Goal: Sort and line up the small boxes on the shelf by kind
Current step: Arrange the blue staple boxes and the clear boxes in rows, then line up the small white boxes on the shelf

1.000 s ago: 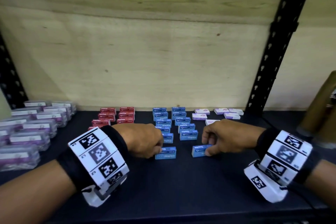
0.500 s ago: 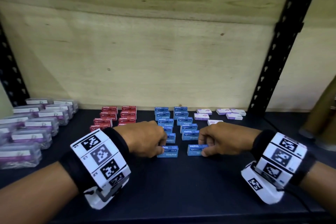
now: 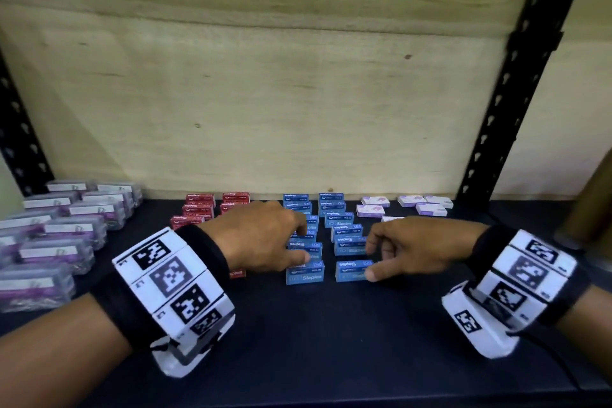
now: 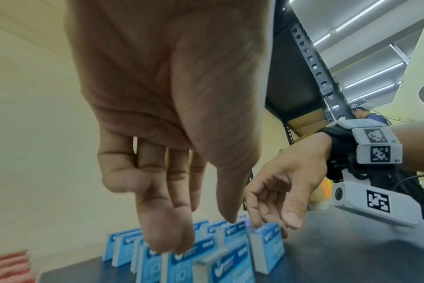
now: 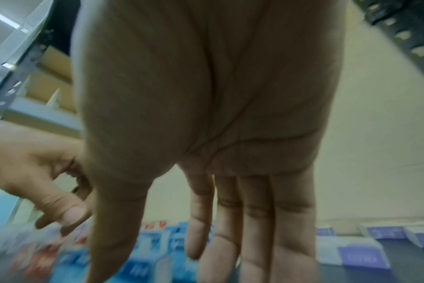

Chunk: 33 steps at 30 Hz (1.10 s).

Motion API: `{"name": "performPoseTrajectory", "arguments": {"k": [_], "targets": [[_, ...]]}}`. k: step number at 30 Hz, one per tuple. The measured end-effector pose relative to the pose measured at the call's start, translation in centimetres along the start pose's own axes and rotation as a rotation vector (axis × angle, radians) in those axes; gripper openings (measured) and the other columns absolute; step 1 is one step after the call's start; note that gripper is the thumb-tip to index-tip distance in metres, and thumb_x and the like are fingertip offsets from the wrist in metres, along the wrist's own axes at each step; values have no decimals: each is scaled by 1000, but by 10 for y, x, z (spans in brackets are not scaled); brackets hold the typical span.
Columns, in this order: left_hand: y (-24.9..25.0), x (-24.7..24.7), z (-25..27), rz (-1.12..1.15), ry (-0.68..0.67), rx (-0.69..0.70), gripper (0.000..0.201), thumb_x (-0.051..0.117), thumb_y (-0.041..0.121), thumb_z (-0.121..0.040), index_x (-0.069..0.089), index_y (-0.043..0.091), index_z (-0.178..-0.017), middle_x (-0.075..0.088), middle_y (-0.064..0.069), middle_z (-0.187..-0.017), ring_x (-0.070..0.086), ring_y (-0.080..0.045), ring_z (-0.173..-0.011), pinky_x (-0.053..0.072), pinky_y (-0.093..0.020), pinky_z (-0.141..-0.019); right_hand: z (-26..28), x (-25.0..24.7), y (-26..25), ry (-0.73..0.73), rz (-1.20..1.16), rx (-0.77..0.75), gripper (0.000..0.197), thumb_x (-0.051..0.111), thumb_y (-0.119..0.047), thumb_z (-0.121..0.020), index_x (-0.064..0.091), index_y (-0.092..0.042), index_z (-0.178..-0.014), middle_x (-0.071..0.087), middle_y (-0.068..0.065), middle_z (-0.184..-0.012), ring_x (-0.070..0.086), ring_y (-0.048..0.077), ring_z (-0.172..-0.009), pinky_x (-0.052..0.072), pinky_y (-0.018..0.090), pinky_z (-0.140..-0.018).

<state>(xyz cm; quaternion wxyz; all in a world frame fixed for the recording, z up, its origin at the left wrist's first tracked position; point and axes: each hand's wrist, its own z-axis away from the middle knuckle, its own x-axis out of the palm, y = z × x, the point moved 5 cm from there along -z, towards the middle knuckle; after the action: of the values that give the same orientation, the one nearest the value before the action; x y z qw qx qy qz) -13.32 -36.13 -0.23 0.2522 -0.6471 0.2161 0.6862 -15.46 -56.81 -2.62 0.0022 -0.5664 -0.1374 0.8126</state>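
Far left on the dark shelf: clear plastic boxes with purple-and-white labels, writing unreadable. Next, small red cardboard boxes marked "Staples". Left hand, fingers loosely extended, thumb on the front blue "Staples" box of the left column. Right hand, fingers relaxed, thumb touching the front blue "Staples" box of the right column. Far right: flat white-and-purple boxes.
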Motion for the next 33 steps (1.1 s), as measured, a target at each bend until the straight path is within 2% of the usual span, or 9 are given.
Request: {"name": "performPoseTrajectory", "arguments": {"k": [2,5,12,14,19,24,28,30,33], "targets": [[2,-9,-5,-33,42,8,50,52,61,-90,50,33,-131,51,15,-81,60,-15,-94,42,-31,-72,2,-10,12,-3,-14,27,45,69,-64,-78,58,-34,-109,65,-14,-87,58,0,-73,41,16,-68],[9,-19,-17,-57,66,27,44,51,61,-91,52,36,-128,50,16,-83,57,-14,-89,39,-30,-68,3,-32,33,66,-12,48,36,70,-57,-82,63,-31,-105,65,-12,-87,58,2,-74,43,17,-71],[29,-32,-67,-74,35,71,33,53,58,-92,61,36,-116,52,13,-91,58,-16,-94,42,-31,-72,-15,-69,100,243,39,169,14,70,-40,-88,66,-33,-99,66,-13,-98,58,-1,-83,43,21,-76],[35,-35,-85,-86,27,84,31,54,56,-92,63,36,-113,53,12,-92,58,-18,-96,44,-32,-74,-23,-74,117,239,70,207,11,71,-37,-88,65,-33,-97,66,-12,-96,58,0,-80,46,23,-76],[52,-37,-133,-102,-25,123,25,59,50,-91,68,31,-104,53,14,-80,58,-16,-87,38,-29,-63,-39,-78,140,179,45,247,19,74,-30,-87,68,-28,-105,66,-10,-98,63,10,-90,48,24,-86],[70,-24,-177,-52,-145,175,31,60,51,-90,71,27,-107,65,6,-97,60,-17,-90,44,-29,-68,-53,-89,163,176,31,282,23,78,-23,-83,70,-24,-104,64,-10,-92,59,7,-84,44,16,-71],[83,-13,-196,-31,-232,190,37,62,54,-89,70,27,-112,57,13,-80,58,-15,-88,44,-29,-72,-60,-88,176,98,8,316,32,83,-25,-77,70,-23,-106,67,-6,-102,63,14,-97,49,24,-84],[86,-9,-202,-32,-258,186,39,65,55,-86,70,26,-112,62,9,-90,60,-16,-91,46,-30,-73,-64,-85,178,73,24,326,35,85,-27,-75,69,-24,-106,64,-7,-102,62,15,-100,49,26,-86],[92,-5,-210,-51,-275,187,42,70,55,-81,69,25,-110,65,6,-99,61,-17,-90,46,-30,-69,-71,-80,184,62,73,334,35,87,-32,-72,65,-30,-99,59,-13,-93,59,14,-95,47,26,-82]]}}
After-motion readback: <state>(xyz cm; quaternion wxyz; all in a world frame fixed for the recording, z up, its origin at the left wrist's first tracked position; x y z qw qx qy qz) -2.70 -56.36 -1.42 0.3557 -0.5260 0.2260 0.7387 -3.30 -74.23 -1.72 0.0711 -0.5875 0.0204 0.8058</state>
